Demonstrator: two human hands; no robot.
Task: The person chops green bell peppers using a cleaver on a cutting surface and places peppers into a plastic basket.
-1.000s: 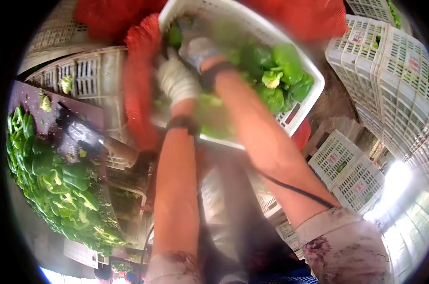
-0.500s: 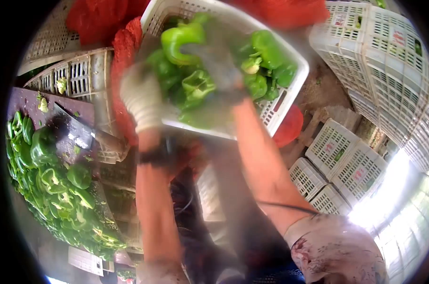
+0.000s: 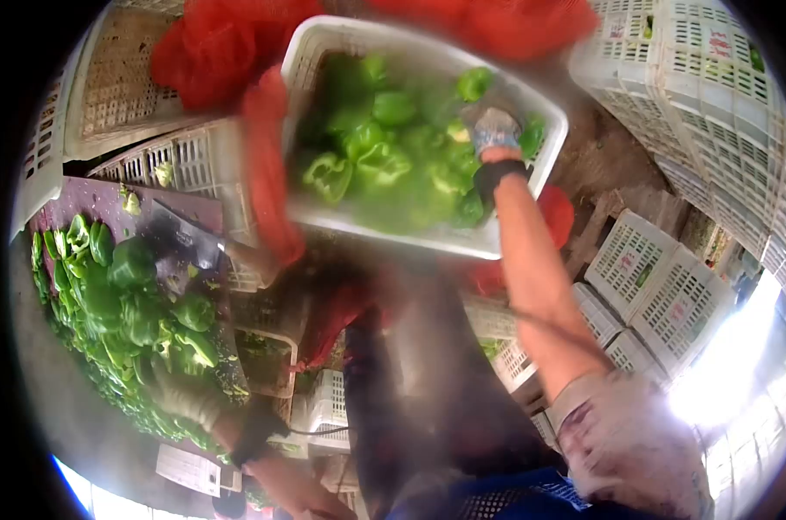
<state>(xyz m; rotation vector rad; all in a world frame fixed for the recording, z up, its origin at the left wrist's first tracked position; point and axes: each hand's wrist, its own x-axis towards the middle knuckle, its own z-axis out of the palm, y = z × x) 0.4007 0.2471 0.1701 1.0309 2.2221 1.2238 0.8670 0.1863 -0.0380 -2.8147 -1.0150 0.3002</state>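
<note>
My right hand (image 3: 497,130), in a soiled glove with a dark wristband, reaches into the right part of a white crate (image 3: 552,143). Its fingers point down among green peppers (image 3: 383,163) and are mostly hidden. At the lower left, my left hand (image 3: 183,394), in a pale glove, rests at the edge of a large pile of cut green peppers (image 3: 120,303); blur hides its fingers. Beside the pile a cleaver (image 3: 189,236) lies on a purple board (image 3: 81,195).
Red mesh bags (image 3: 228,52) lie around the white crate. Stacked white crates (image 3: 696,95) stand at the right, with smaller-looking ones (image 3: 631,264) below them. More crates (image 3: 124,78) are at the upper left. A pale sheet (image 3: 188,470) is at the lower left.
My left hand has left the crate and moved down left to the pepper pile. My right hand has shifted to the crate's right side. The view has moved slightly.
</note>
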